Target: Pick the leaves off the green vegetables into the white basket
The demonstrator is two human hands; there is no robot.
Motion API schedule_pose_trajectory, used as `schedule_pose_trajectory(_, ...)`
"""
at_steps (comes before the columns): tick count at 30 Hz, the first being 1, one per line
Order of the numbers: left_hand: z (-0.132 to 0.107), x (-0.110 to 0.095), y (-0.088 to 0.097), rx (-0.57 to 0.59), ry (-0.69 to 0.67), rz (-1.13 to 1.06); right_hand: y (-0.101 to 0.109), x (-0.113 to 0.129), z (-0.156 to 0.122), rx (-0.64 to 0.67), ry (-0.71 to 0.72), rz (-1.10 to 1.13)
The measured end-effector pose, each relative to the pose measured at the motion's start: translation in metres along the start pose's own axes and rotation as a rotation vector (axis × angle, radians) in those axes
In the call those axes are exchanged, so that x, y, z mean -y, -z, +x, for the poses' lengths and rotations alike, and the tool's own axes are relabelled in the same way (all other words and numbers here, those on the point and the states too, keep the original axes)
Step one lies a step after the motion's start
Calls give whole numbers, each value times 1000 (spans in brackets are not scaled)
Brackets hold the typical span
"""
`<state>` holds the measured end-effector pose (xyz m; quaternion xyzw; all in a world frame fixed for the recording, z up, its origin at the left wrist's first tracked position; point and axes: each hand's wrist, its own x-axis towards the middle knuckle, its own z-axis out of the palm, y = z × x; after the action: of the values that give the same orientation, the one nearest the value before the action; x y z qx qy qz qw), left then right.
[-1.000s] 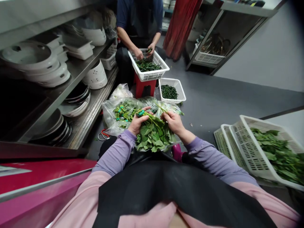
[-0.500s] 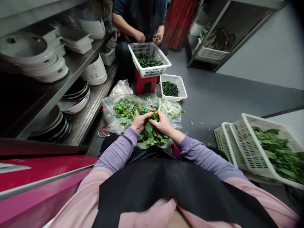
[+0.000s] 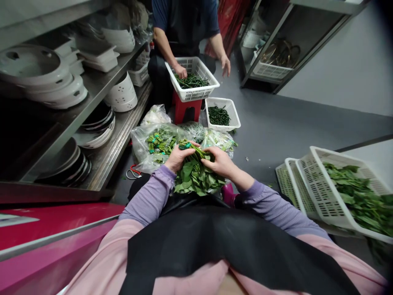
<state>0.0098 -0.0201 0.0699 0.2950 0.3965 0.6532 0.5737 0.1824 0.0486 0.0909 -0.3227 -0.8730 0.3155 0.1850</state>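
Note:
My left hand [image 3: 178, 158] is wrapped round a bunch of leafy greens [image 3: 198, 177] near its stem end, where a teal tie [image 3: 185, 145] binds the stalks. The leaves hang down toward my lap. My right hand [image 3: 221, 162] is a little to the right, fingers closed in a pinch on stems of the same bunch. Just beyond my hands lies an open clear plastic bag [image 3: 139, 141] holding more tied bunches of greens [image 3: 158, 142].
Across from me a person's hand [image 3: 181, 72] reaches into a white basket [image 3: 193, 96] of green peppers on a red stool [image 3: 186, 112]. A second pepper basket [image 3: 236, 119] stands beside it. Baskets of leafy greens [image 3: 322, 192] are at right, scissors [image 3: 133, 173] and a dish shelf [image 3: 106, 164] at left.
My right hand has moved right, away from my left, drawing stems outward. The other person's one hand has dropped into the basket; the other has swung out to the side, fingers spread.

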Motion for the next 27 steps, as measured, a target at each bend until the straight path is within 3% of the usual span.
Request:
schedule_pose_trajectory(4,0,0,1,-41,-20,-1,9,0,-3,106,-153,344)
schedule_pose_trajectory(10,-1,0,-2,-67,39,-46,16,7,-7,156,-242,566)
schedule_pose_trajectory(15,-1,1,-5,-67,48,-35,20,10,-4,324,-445,918)
schedule_pose_trajectory(18,-1,2,-7,-30,78,-24,20,7,1,381,-430,866)
schedule_pose_trajectory(22,1,2,-10,-40,97,-34,24,9,6,415,-212,580)
schedule_pose_trajectory(27,4,5,-13,-57,101,-45,22,14,3,315,-129,378)
